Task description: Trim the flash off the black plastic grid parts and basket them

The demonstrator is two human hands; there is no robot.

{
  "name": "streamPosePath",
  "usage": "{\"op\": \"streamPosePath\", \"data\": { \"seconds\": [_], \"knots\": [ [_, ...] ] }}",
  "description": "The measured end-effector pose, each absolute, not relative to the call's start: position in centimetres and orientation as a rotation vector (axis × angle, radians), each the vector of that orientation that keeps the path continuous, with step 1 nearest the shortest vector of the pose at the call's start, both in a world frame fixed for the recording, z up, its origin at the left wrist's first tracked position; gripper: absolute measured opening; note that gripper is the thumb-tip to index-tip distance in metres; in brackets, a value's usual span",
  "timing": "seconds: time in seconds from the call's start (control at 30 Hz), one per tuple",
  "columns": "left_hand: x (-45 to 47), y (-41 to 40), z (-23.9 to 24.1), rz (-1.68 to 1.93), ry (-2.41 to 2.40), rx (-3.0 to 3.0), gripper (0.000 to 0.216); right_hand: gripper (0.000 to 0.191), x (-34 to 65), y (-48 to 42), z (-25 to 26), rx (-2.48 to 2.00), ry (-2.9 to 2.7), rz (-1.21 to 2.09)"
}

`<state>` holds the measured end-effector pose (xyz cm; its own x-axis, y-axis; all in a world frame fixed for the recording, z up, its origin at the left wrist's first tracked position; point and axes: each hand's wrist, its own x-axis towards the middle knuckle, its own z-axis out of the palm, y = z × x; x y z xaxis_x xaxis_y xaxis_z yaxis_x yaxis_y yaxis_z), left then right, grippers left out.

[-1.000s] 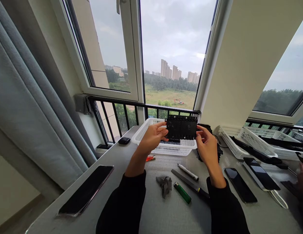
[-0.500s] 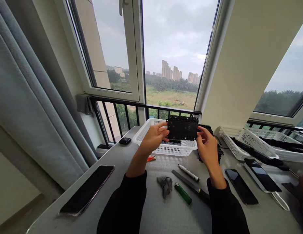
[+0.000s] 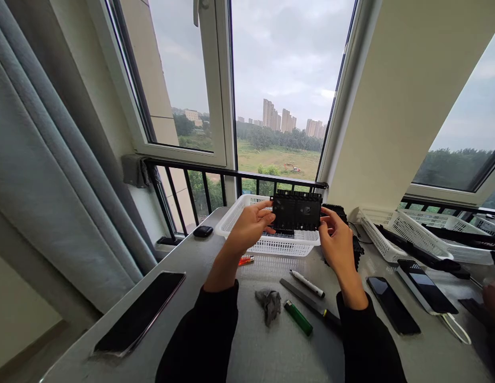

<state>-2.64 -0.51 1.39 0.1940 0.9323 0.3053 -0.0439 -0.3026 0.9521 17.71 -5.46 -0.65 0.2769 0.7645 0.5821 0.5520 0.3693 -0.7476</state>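
I hold a flat black rectangular plastic part point(image 3: 297, 211) with toothed edges upright in front of me, above a white mesh basket point(image 3: 267, 243). My left hand point(image 3: 251, 224) grips its left end with curled fingers. My right hand point(image 3: 337, 239) pinches its right end. More black parts lie in the basket beneath it, mostly hidden. A heap of similar black parts point(image 3: 355, 246) shows behind my right hand.
On the grey table lie a phone point(image 3: 140, 311) at left, a grey rag point(image 3: 270, 303), a green lighter point(image 3: 298, 317), a marker point(image 3: 308, 283), a file point(image 3: 311, 304), an orange lighter point(image 3: 245, 260), two phones point(image 3: 393, 304) at right, more white baskets point(image 3: 402, 234). Another person's hand point(image 3: 493, 291) is at far right.
The black part has stayed in both hands with almost no shift. The other person's hand at far right has moved slightly.
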Motion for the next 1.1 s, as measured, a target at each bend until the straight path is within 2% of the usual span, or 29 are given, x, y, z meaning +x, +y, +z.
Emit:
{"op": "streamPosePath", "data": {
  "seconds": [0.27, 0.4, 0.53, 0.7, 0.97, 1.1],
  "knots": [
    [-2.4, -1.2, 2.3, 1.296, 0.872, 1.367, 0.034, 0.047, 17.9, -5.5, -0.5, -1.313, -1.457, 0.215],
    [-2.7, -1.3, 2.5, 1.350, 0.880, 1.299, 0.038, 0.047, 18.4, -6.3, -1.3, -1.410, -1.416, 0.131],
    [-2.9, -1.2, 2.3, 1.406, 0.861, 1.272, 0.048, 0.030, 17.9, -8.9, -5.0, -1.534, -1.608, 0.180],
    [-2.7, -1.5, 2.2, 1.371, 0.848, 1.301, 0.050, 0.017, 15.4, -12.6, -11.5, -1.844, -1.948, 0.313],
    [-2.6, -1.6, 2.3, 1.330, 0.811, 1.372, 0.049, 0.030, 12.6, -13.4, -14.9, -2.176, -2.147, 0.246],
    [-2.6, -1.5, 2.2, 1.357, 0.812, 1.369, 0.049, 0.024, 14.2, -12.7, -15.4, -2.087, -2.143, 0.327]
  ]
}}
